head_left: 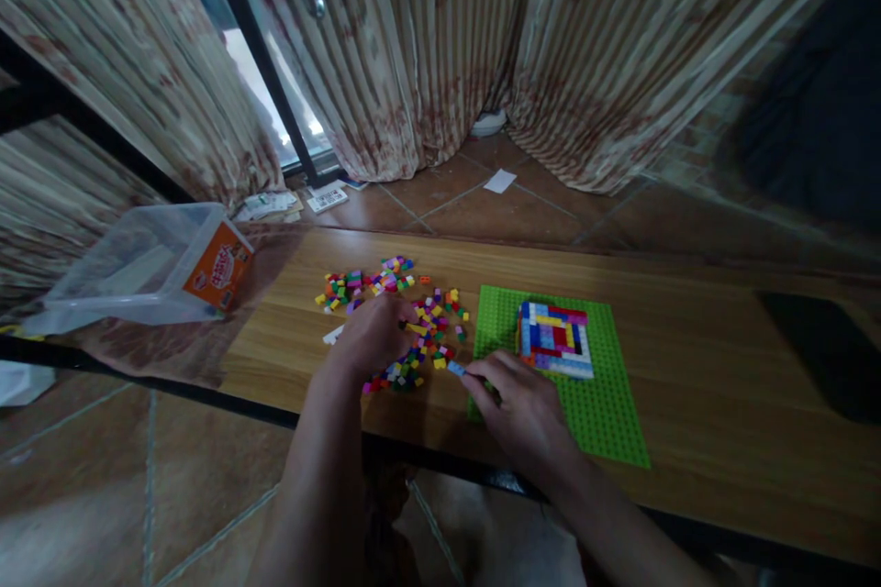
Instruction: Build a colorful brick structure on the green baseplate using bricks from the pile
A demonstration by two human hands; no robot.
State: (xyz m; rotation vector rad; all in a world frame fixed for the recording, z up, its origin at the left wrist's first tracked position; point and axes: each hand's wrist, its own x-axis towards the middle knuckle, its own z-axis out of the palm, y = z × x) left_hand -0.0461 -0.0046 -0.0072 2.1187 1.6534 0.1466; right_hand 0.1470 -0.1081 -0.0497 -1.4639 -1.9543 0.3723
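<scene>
My left hand [375,335] is over the scattered pile of small coloured building bricks [395,376], its fingers curled together. A long yellow brick [417,328] shows at its fingertips; whether they grip it is unclear. Between the thumb and fingers of my right hand [519,399] is a light blue brick [456,369], held just left of the green baseplate [606,422]. On that baseplate sits a flat square build [554,339] of white, blue, red and yellow bricks in nested rings. My right hand covers part of the baseplate's near left side.
A clear plastic bin [130,261] with an orange label lies at the table's left end. Toward the right end is a dark flat object [826,353]. A small white piece [334,335] lies beside my left wrist. Curtains [385,64] hang beyond the wooden table [695,367].
</scene>
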